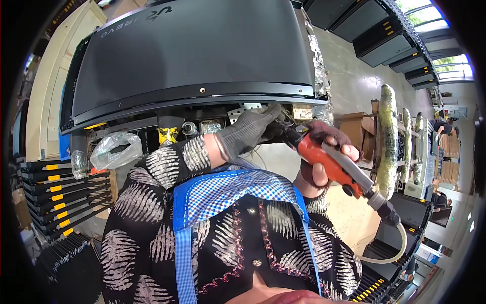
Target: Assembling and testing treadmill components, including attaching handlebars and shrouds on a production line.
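Observation:
My right hand [331,147], in a dark glove with bare fingertips, is wrapped round a red-orange air-powered hand tool [324,162]. A pale hose [403,240] runs from the tool's rear fitting. The tool's nose points up and left, at the lower edge of a large dark grey panel [202,55]. My left hand [248,133], in a grey knit glove, reaches in from the left to the tool's nose under that edge. Its fingers are closed there, and what they hold is hidden. Brass-coloured fasteners [202,90] sit along the panel's edge strip.
Below the panel edge are a clear plastic bag [117,150], a small metal box of parts [211,126] and a perforated metal plate [245,111]. Black frames [61,197] are stacked at left. Wrapped rails [387,137] and a cardboard box [357,129] stand right. Other people work far right.

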Available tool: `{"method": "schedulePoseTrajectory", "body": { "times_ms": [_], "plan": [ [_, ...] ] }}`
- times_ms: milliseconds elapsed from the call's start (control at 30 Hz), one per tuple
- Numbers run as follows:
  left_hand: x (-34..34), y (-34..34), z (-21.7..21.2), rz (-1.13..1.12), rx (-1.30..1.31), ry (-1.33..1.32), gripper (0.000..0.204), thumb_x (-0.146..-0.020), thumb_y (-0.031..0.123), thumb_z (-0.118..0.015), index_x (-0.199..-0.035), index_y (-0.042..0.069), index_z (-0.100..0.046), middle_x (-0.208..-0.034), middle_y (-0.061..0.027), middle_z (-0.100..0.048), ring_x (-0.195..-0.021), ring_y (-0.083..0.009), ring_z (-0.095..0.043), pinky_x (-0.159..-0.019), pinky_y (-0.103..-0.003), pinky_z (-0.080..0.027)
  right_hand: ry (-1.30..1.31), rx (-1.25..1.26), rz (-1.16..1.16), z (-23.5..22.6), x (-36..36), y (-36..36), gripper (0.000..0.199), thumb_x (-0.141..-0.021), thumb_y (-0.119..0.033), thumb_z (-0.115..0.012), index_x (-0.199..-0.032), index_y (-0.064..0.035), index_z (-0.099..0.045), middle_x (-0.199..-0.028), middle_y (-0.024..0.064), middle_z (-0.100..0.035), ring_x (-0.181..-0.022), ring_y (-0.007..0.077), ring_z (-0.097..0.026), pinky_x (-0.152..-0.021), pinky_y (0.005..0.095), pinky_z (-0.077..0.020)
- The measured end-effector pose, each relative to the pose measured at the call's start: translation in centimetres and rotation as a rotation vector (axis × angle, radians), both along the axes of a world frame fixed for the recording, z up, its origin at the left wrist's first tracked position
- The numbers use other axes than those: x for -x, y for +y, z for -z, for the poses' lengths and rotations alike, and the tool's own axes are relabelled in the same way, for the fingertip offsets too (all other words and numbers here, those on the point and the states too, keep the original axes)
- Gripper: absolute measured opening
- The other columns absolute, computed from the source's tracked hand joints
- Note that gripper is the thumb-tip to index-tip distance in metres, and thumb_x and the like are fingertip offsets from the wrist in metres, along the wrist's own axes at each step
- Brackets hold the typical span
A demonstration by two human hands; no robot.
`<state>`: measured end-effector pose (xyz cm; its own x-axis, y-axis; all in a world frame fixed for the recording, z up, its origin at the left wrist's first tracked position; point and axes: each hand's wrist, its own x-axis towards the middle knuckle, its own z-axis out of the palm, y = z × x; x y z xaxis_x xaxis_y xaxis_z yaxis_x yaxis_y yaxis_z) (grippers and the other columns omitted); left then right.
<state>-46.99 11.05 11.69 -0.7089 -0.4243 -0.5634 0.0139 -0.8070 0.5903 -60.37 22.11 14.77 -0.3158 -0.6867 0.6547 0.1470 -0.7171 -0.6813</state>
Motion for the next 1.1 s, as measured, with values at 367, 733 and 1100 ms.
{"method": "schedulePoseTrajectory", "body": {
  "times_ms": [367,733,1100],
  "plan": [
    [7.5,-3.3,1.1,-0.071,0.083,0.227,0.025,-0.098,0.026,-0.046,-0.113,0.008,-0.055,-0.095,-0.0010,-0.058,-0.083,-0.0100,-0.058,-0.066,-0.022,-0.046,0.064,0.190,0.347,3.0,5.8,-5.9,0.051,-0.072,-0.008,-0.074,-0.117,-0.0083,-0.049,-0.117,0.0155,-0.057,-0.106,0.0318,-0.056,-0.094,0.0512,-0.0439],
    [1.2,-0.3,5.3,0.095,0.044,0.083,0.033,-0.089,0.008,-0.052,-0.122,0.003,-0.051,-0.110,-0.0150,-0.056,-0.096,-0.0279,-0.059,-0.082,-0.040,-0.048,0.220,-0.611,0.462,-3.4,8.2,-13.8,0.045,-0.069,-0.004,-0.069,-0.112,-0.0064,-0.057,-0.098,0.0093,-0.066,-0.082,0.0256,-0.065,-0.074,0.0378,-0.0529],
    [-10.0,0.6,10.0,-0.129,0.129,0.039,0.024,-0.097,0.010,-0.044,-0.118,0.003,-0.052,-0.112,-0.0065,-0.056,-0.103,-0.0166,-0.057,-0.084,-0.023,-0.048,0.256,-0.461,0.434,-2.6,6.8,-12.6,0.025,-0.069,-0.001,-0.066,-0.092,-0.0022,-0.058,-0.081,0.0047,-0.067,-0.075,0.0175,-0.064,-0.071,0.0325,-0.0515]
  ]
}}
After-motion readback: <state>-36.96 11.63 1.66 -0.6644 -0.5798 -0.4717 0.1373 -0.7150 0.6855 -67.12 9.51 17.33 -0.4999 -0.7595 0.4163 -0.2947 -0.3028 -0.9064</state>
